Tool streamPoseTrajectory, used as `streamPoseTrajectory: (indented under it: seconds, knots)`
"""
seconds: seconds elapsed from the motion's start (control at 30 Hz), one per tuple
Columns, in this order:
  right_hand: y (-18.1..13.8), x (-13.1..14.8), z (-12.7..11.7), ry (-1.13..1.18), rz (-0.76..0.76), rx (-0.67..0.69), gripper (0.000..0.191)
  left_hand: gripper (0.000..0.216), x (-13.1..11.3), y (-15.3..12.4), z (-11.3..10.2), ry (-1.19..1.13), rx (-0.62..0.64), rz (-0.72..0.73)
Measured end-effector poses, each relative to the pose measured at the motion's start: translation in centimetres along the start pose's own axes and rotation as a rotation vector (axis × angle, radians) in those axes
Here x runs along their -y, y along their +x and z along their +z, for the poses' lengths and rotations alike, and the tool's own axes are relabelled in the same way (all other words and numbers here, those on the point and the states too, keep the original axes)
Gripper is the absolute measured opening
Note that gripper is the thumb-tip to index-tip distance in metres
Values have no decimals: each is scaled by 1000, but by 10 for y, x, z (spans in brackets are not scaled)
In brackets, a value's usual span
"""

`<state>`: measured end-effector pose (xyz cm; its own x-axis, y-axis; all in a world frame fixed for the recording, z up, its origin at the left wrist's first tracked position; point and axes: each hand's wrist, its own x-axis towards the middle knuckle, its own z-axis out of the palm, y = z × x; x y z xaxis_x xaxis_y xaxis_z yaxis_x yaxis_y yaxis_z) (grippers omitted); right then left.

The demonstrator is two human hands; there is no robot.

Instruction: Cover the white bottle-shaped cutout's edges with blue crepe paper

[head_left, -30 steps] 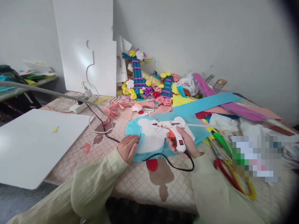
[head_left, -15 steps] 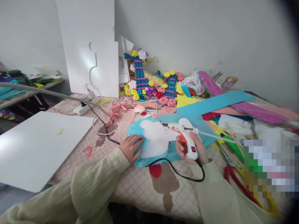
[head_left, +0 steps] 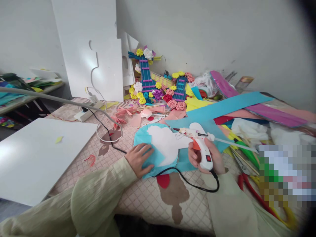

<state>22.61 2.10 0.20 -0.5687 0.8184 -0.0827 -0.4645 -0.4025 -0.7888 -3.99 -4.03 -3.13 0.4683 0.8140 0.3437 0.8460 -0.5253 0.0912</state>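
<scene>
In my right hand (head_left: 207,156) is a white hot glue gun (head_left: 205,151) with an orange trigger and a red switch. A glue stick (head_left: 229,142) juts from its back, and its nozzle points left above a white guitar-shaped cutout (head_left: 164,141). That cutout lies on blue crepe paper (head_left: 146,131), whose left edge is folded over onto the white. My left hand (head_left: 140,159) rests on this folded edge with fingers spread, pressing it down. The gun's black cord (head_left: 195,186) loops in front of the cutout.
Two small paper guitars (head_left: 147,74) with crepe flowers stand at the back. A white board (head_left: 49,154) lies at left; a power strip (head_left: 87,113) is behind it. Red-handled scissors (head_left: 254,194), paper strips (head_left: 229,105) and crumpled tissue (head_left: 249,130) crowd the right. A red paper piece (head_left: 163,180) lies in front.
The glue gun has moved slightly right, away from the left edge. My left hand has shifted a little to the right over the folded blue paper, which covers more of the white.
</scene>
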Motion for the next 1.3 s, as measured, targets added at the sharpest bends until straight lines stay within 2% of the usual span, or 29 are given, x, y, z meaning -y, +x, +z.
streamPoseTrajectory:
  seconds: [0.27,0.5,0.83,1.3]
  knots:
    - [-1,-1,-1,18,-20,4,41,47,1,0,-1,-20,-2,9]
    - [-3,2,1,20,-21,13,41,39,6,4,-2,-125,-77,-71]
    - [-3,1,1,17,-10,1,42,41,7,8,0,-13,17,3]
    - [-4,2,2,4,-20,10,38,42,7,12,-2,-51,32,-25]
